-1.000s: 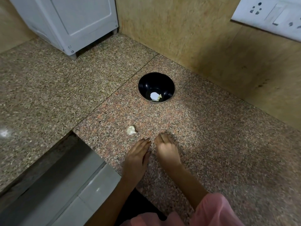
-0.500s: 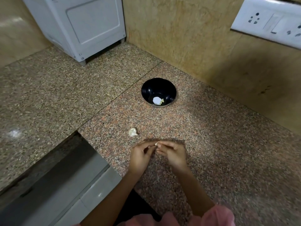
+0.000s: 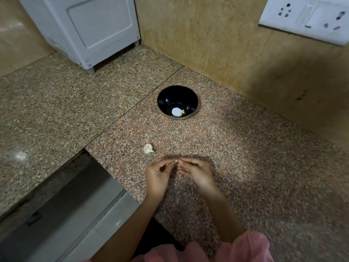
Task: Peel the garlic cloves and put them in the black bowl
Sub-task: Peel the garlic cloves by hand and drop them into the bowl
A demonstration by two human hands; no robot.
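We take the black bowl as our landmark. It stands upright on the speckled granite surface, close to the corner where the tan wall turns. Inside it, on the near part of its floor, we see a round white piece with a smaller yellowish scrap touching its right side.

Nearer to us than the bowl and a little to its left, a pale crumpled lump of garlic lies alone on the surface. We cannot tell whether it is a whole clove or only skin.

Nearer still, almost straight in front of the bowl, both hands meet. The left hand and the right hand have their fingers curled inward, and their fingertips come together on a tiny garlic bit, which they pinch between them just above the surface. It is too small for us to say how much skin it carries. The hands sit just beside the lump and well apart from the bowl.

Pink sleeves show at the near edge. Beyond the bowl to the left stands a white appliance, and beyond it to the right a white socket panel is set in the wall.
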